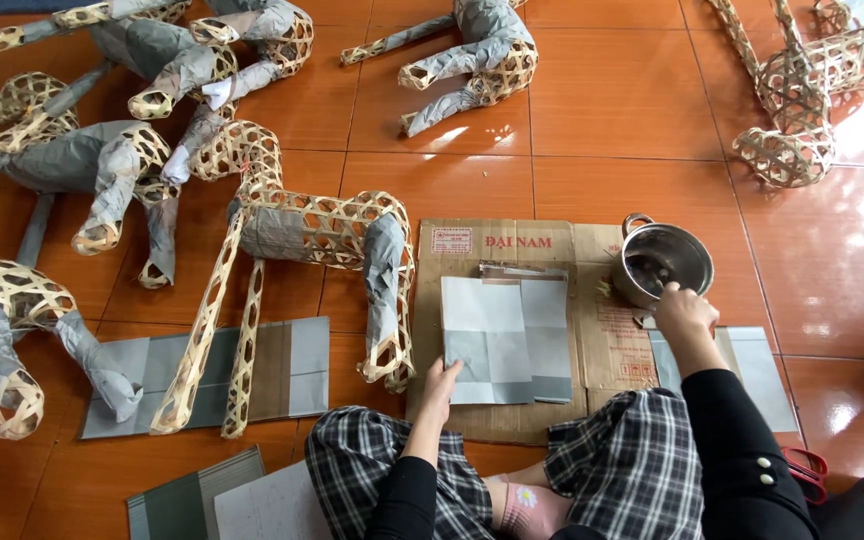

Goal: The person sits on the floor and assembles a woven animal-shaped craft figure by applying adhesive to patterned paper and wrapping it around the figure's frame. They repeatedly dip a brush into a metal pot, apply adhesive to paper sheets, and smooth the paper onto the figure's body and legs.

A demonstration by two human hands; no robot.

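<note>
- While the person sits cross-legged, the orange tiled floor point(612, 110) carries everything in view, glossy and bright with glare at the right.
- Woven bamboo animal frames, some partly covered in grey paper, lie scattered over the left and top of the floor; the nearest bamboo frame point(312, 228) stands just left of the cardboard, its legs resting on flat grey paper sheets point(292, 365).
- More bare bamboo frames point(802, 80) lie at the top right, well apart from the hands.
- A flattened cardboard sheet point(592, 350) lies in front of the person's knees, under the things being handled.
- On the cardboard rests a stack of grey paper pieces point(507, 335), overlapping one another, near its middle.
- A small metal pot point(664, 260) with a side handle stands on the cardboard's upper right corner.
- Another pale paper sheet point(757, 365) lies on the floor just right of the cardboard, partly behind the right forearm.
- The left hand point(442, 385) rests on the lower left corner of the paper stack, fingers flat and spread slightly, pressing rather than gripping.
- The right hand point(685, 308) reaches to the near rim of the pot, fingers curled together as if around something small that dips inside; what it is cannot be made out.
- A red object point(804, 470) peeks out by the right elbow, too hidden to tell what it is.
</note>
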